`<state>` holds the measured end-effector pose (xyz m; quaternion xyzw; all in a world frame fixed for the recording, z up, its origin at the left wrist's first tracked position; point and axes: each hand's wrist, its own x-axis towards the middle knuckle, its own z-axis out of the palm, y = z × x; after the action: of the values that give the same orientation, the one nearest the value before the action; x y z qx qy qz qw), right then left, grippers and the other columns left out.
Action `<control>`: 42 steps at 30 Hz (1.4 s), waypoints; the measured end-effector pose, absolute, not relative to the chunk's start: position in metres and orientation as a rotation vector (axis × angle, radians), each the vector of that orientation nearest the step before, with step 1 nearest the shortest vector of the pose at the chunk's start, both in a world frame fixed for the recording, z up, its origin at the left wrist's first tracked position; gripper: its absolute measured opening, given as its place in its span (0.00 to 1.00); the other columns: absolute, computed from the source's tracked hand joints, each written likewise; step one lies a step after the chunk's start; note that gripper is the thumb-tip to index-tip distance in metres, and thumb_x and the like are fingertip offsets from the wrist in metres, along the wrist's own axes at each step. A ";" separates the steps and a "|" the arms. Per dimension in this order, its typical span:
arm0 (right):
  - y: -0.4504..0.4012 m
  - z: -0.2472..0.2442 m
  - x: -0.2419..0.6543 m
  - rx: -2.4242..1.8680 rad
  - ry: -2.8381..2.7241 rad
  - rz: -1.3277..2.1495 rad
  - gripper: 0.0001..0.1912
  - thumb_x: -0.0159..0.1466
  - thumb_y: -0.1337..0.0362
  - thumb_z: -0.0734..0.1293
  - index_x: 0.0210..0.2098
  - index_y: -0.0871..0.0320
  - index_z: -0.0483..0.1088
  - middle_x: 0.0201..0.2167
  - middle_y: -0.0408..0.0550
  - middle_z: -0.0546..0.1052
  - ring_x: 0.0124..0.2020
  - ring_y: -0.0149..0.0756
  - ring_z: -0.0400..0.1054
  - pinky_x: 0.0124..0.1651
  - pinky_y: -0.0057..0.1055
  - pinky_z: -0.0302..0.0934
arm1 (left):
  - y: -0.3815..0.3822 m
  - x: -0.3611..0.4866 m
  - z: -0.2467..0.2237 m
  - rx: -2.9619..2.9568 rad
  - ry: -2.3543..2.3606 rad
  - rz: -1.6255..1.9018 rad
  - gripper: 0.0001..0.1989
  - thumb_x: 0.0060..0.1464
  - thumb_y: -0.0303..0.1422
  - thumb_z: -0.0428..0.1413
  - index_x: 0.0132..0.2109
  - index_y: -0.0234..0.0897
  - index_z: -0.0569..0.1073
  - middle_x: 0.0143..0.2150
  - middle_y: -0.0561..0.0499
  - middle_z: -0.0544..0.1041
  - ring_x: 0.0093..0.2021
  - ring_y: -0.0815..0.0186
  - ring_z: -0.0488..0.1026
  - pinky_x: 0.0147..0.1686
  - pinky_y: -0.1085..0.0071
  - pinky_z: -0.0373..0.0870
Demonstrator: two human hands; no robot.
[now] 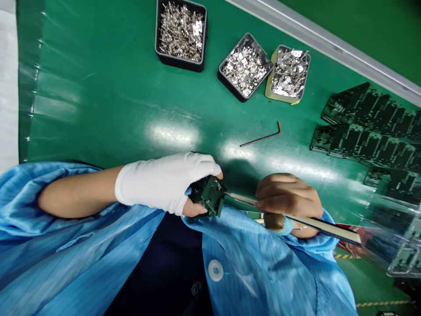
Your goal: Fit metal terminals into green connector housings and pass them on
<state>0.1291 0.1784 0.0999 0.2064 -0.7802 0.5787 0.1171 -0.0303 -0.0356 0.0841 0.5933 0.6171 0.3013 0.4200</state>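
Observation:
My left hand [171, 182], in a white fingerless glove, grips a small assembly of green circuit boards [210, 197] between thumb and fingers. Part of the assembly is hidden by the glove. My bare right hand [289, 195] is closed around a long slim tool with a beige and black handle [338, 230]. The tool's thin metal tip points left and reaches the right side of the board assembly; whether it touches is hard to tell. Beyond my hands, an L-shaped hex key [261, 139] lies on the green mat.
A black bin of small metal parts [180, 33] stands at the back. To its right are a second black bin [245, 66] and a yellow-sided bin [287, 74], both with metal parts. Rows of green circuit boards [365, 142] stand at right, near clear plastic trays [401, 237].

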 end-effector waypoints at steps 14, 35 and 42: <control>0.180 0.097 0.131 0.741 -2.390 1.448 0.10 0.72 0.62 0.60 0.40 0.60 0.70 0.24 0.45 0.73 0.26 0.31 0.68 0.31 0.30 0.64 | -0.036 -0.033 0.084 1.458 1.555 0.746 0.26 0.53 0.47 0.57 0.53 0.37 0.66 0.45 0.45 0.74 0.41 0.59 0.74 0.40 0.67 0.69; 0.177 0.101 0.128 0.874 -2.400 1.413 0.13 0.73 0.64 0.56 0.36 0.60 0.68 0.23 0.44 0.71 0.24 0.30 0.65 0.29 0.28 0.61 | -0.033 -0.033 0.087 1.387 1.576 0.646 0.23 0.51 0.42 0.58 0.52 0.36 0.69 0.44 0.47 0.76 0.42 0.60 0.75 0.40 0.70 0.69; 0.178 0.101 0.129 0.840 -2.424 1.493 0.16 0.74 0.62 0.54 0.36 0.60 0.70 0.23 0.44 0.72 0.26 0.31 0.66 0.30 0.30 0.64 | -0.033 -0.032 0.088 1.366 1.579 0.616 0.23 0.51 0.42 0.59 0.51 0.36 0.70 0.44 0.47 0.77 0.41 0.60 0.75 0.40 0.70 0.69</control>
<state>0.1293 0.1775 0.1007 0.2819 -0.8135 0.5012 0.0867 -0.0318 -0.0328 0.0883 0.5557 0.6427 0.2508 0.4639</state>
